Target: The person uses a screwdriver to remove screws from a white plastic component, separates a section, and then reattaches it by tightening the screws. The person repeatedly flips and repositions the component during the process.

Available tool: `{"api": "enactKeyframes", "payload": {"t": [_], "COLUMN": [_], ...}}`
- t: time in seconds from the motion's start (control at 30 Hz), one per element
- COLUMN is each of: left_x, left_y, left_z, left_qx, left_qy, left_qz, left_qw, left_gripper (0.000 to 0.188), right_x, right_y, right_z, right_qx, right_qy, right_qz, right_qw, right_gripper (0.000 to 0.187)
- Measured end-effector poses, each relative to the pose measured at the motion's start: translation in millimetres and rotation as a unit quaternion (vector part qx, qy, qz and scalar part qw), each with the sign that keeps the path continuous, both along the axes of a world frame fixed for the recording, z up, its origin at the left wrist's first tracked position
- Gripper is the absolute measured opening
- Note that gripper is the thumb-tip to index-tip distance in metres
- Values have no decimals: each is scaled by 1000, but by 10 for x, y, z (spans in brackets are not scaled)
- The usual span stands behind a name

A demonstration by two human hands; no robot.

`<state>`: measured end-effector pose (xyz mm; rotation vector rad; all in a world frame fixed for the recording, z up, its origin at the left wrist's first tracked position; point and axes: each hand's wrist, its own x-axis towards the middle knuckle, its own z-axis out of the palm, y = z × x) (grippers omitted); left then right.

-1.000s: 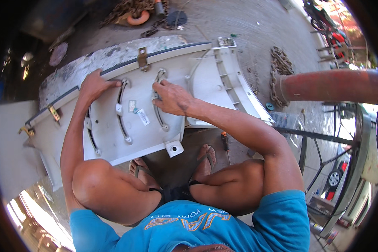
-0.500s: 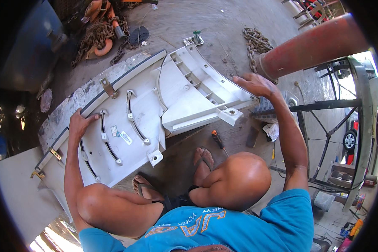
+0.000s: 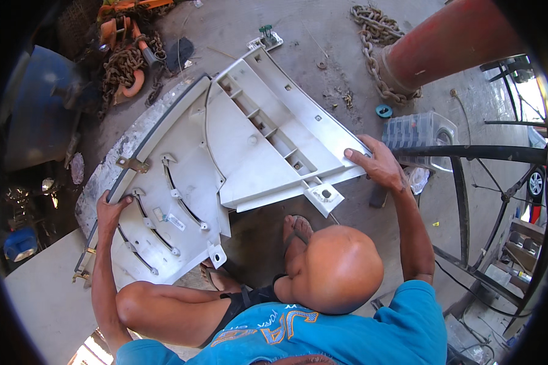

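A large whitish moulded vehicle panel point(image 3: 240, 161) lies at a slant before my knees, its ribbed back side up. Along its long left edge, my left hand point(image 3: 111, 214) is closed, thumb on the inner face and fingers over the rim. At the right corner my right hand point(image 3: 379, 165) grips the edge, thumb on top, with most fingers hidden beneath. A small metal bracket point(image 3: 131, 165) sits on the left edge. Slim dark curved strips with pale clips run across the inner face, near small stickers point(image 3: 175, 221).
Rusty chains with an orange hook point(image 3: 129, 84) lie at far left beside a blue drum point(image 3: 42, 109). A thick red cylinder point(image 3: 450, 48) and another chain point(image 3: 371, 36) are at far right. A clear organizer box point(image 3: 420, 140) stands behind a dark metal frame point(image 3: 481, 152).
My right hand has gone from lying over the corner to gripping it. The panel has shifted and turned against my legs, covering the screwdriver's handle. The view has swung too.
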<state>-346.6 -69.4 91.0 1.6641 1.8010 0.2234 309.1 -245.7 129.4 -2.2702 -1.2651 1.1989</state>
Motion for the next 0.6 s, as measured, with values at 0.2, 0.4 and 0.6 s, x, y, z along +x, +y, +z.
{"api": "enactKeyframes", "payload": {"t": [0.2,0.4,0.6], "left_x": [-114,-95,-58], "left_y": [-58,-93,-93], "left_z": [102,232,462], "left_qx": [1,80,68], "left_qy": [45,56,141], "left_qz": [-8,-40,-27], "left_qw": [999,994,987], "left_gripper": [35,38,37], "right_x": [-44,-58,-210], "right_y": [-89,-167,-259], "right_z": [-26,-333,-596], "right_qx": [63,110,127], "right_qy": [31,60,124], "right_qz": [-9,-30,-45], "right_qw": [997,992,983], "right_gripper": [65,60,59]}}
